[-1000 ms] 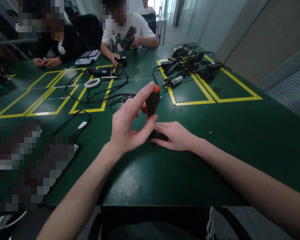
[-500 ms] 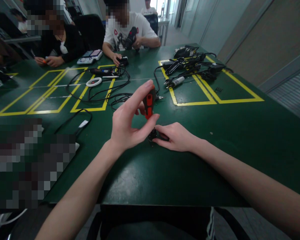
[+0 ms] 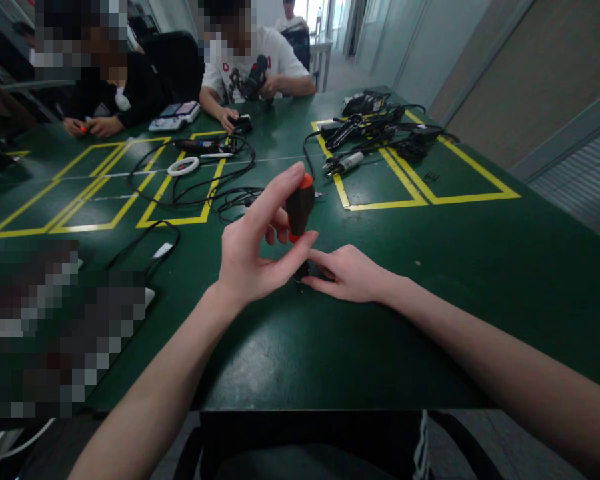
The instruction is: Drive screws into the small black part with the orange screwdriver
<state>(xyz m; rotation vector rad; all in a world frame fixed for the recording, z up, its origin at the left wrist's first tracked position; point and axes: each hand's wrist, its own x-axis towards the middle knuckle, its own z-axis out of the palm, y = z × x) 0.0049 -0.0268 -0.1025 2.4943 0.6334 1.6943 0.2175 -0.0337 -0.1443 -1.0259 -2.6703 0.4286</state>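
My left hand grips a stubby screwdriver with a black and orange handle. It stands upright, index finger on its top and thumb at its base. Its tip points down onto a small black part on the green table. My right hand lies on the table and pinches that black part, holding it in place. Most of the part is hidden under my fingers.
Black cables and a white ring lie inside yellow taped squares behind my hands. A pile of tools and cords sits at the far right. Two people sit at the far edge, one holding a dark tool. A pixelated block is at left.
The screwdriver handle has turned in my left fingers, showing first black, then orange, then black again. Both hands stay in place.
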